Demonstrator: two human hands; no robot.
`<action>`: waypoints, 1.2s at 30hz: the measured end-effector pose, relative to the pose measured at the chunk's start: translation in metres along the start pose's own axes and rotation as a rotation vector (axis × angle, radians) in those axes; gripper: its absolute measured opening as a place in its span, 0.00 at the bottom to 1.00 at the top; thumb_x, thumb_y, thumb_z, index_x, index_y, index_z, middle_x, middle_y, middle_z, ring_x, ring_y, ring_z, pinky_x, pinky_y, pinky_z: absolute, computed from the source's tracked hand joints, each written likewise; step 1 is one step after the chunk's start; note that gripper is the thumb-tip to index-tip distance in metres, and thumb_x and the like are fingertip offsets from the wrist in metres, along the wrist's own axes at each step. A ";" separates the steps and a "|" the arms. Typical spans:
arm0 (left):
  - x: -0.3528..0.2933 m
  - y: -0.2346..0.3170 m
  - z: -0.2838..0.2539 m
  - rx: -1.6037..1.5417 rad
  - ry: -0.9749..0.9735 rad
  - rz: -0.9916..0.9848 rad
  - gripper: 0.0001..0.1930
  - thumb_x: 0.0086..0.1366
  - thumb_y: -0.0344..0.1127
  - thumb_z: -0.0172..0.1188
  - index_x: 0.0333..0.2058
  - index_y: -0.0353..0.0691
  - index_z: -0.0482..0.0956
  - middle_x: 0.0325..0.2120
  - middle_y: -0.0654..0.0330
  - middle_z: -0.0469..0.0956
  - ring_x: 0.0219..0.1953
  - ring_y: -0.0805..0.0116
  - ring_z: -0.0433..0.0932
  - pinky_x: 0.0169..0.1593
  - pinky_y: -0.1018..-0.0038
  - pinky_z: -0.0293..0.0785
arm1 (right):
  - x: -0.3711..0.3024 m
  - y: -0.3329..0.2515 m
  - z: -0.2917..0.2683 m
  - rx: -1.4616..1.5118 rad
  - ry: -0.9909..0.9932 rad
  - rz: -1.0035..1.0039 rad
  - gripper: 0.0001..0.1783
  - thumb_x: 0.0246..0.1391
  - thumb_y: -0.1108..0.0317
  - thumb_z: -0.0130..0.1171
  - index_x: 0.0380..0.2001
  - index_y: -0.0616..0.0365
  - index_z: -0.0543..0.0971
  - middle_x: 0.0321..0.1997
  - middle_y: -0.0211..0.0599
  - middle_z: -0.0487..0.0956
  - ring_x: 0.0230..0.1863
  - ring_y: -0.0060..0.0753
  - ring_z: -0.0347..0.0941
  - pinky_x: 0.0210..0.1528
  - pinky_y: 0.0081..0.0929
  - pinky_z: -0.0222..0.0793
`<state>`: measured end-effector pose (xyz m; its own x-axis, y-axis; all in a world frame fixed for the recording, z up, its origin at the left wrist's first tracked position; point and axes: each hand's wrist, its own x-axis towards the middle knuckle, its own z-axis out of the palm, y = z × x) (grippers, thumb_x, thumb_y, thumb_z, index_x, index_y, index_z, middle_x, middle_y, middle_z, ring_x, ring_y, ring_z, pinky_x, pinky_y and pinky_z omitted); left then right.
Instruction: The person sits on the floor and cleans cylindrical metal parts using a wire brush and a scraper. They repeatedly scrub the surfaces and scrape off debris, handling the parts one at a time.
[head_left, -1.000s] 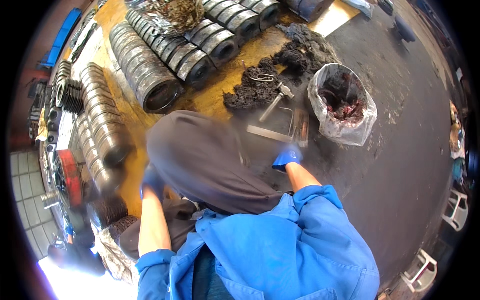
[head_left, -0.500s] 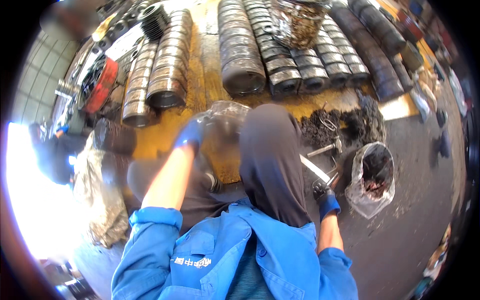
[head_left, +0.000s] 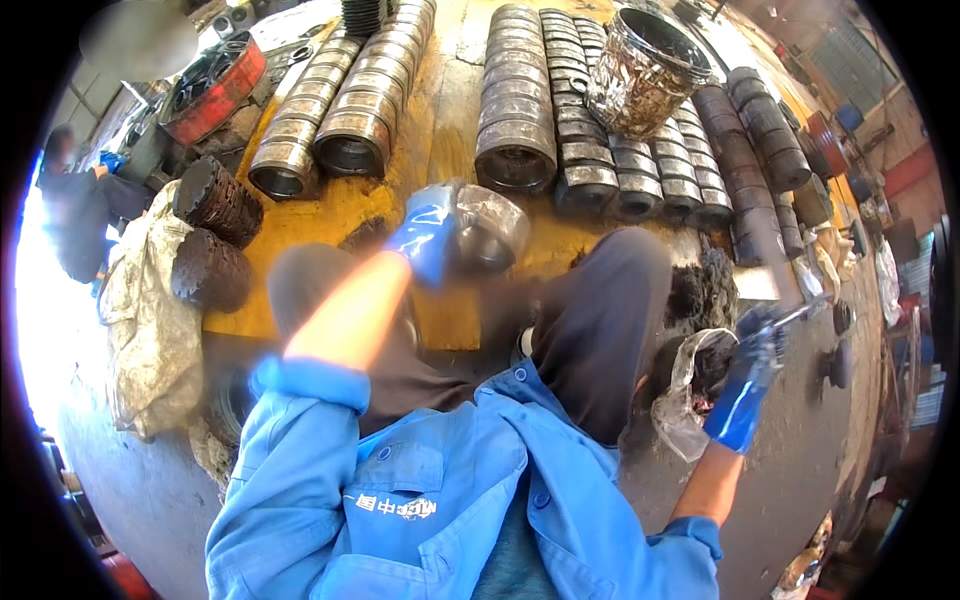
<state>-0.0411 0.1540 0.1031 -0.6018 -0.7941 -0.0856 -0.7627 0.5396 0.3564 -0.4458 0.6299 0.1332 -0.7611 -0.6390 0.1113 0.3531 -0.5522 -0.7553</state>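
In a blue glove, my left hand (head_left: 428, 235) grips a short, thick metal ring (head_left: 492, 228) by its left side, above the yellow board between my knees. The ring's open bore faces partly toward me. My right hand (head_left: 750, 365), gloved in blue with dark, dirty fingers, is raised out to the right. Its fingers are closed round a long, narrow flat-bladed tool (head_left: 800, 312), smeared by motion. Below and left of this hand, a clear plastic bag (head_left: 680, 410) with dark residue stands on the floor, partly covered by the glove.
Rows of metal rings (head_left: 515, 110) lie lined up on the yellow board (head_left: 450, 320). A grimy bucket (head_left: 645, 75) stands on the right rows. Dark greasy waste (head_left: 705, 285) lies beyond my right knee. At left are a cloth sack (head_left: 150, 320), dark ring stacks (head_left: 210, 270) and another person (head_left: 75, 215).
My right hand has swung up and outward with the flat-bladed tool, away from beside my right knee. My left hand and the ring have shifted slightly right. My knees have spread and the view has tilted.
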 end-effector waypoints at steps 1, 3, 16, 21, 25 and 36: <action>-0.002 -0.008 0.008 0.041 0.049 0.060 0.38 0.58 0.52 0.73 0.64 0.43 0.73 0.59 0.51 0.78 0.61 0.50 0.77 0.63 0.60 0.73 | 0.004 -0.015 0.024 -0.275 0.101 -0.186 0.22 0.71 0.58 0.53 0.60 0.63 0.75 0.55 0.54 0.81 0.48 0.42 0.80 0.50 0.37 0.80; 0.001 -0.022 0.020 0.106 0.069 0.139 0.42 0.57 0.52 0.73 0.67 0.45 0.69 0.65 0.52 0.73 0.66 0.54 0.73 0.68 0.61 0.68 | 0.019 -0.025 0.115 -0.575 0.132 -0.449 0.28 0.72 0.53 0.51 0.65 0.62 0.71 0.59 0.58 0.79 0.57 0.50 0.79 0.58 0.42 0.78; 0.027 0.003 0.042 0.558 -0.056 0.424 0.52 0.55 0.61 0.73 0.73 0.46 0.60 0.71 0.52 0.63 0.73 0.51 0.60 0.75 0.58 0.54 | 0.127 0.123 0.263 -0.214 -0.040 -0.170 0.29 0.71 0.61 0.51 0.69 0.65 0.65 0.61 0.60 0.77 0.53 0.48 0.82 0.56 0.43 0.80; 0.073 0.027 0.070 0.658 -0.140 0.631 0.53 0.52 0.57 0.74 0.73 0.45 0.59 0.72 0.49 0.61 0.73 0.49 0.61 0.74 0.55 0.55 | 0.125 0.152 0.234 -0.271 0.015 -0.103 0.28 0.70 0.63 0.52 0.68 0.65 0.66 0.58 0.58 0.79 0.52 0.45 0.82 0.55 0.39 0.81; 0.091 0.024 0.101 0.671 -0.113 0.699 0.51 0.53 0.52 0.73 0.73 0.45 0.59 0.73 0.49 0.59 0.73 0.49 0.60 0.75 0.53 0.53 | 0.121 0.157 0.219 -0.338 0.060 -0.107 0.27 0.69 0.65 0.53 0.67 0.65 0.66 0.57 0.56 0.80 0.52 0.43 0.83 0.54 0.37 0.82; 0.091 0.029 0.096 0.490 -0.114 0.657 0.35 0.71 0.57 0.51 0.66 0.36 0.68 0.66 0.46 0.70 0.70 0.50 0.66 0.74 0.55 0.57 | 0.100 0.141 0.217 -0.552 0.141 -0.128 0.26 0.67 0.70 0.56 0.66 0.65 0.69 0.52 0.51 0.83 0.52 0.37 0.83 0.51 0.29 0.83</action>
<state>-0.1414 0.1243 0.0161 -0.9611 -0.2556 -0.1046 -0.2483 0.9656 -0.0772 -0.3539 0.3713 0.1781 -0.8576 -0.4869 0.1657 -0.0538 -0.2356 -0.9704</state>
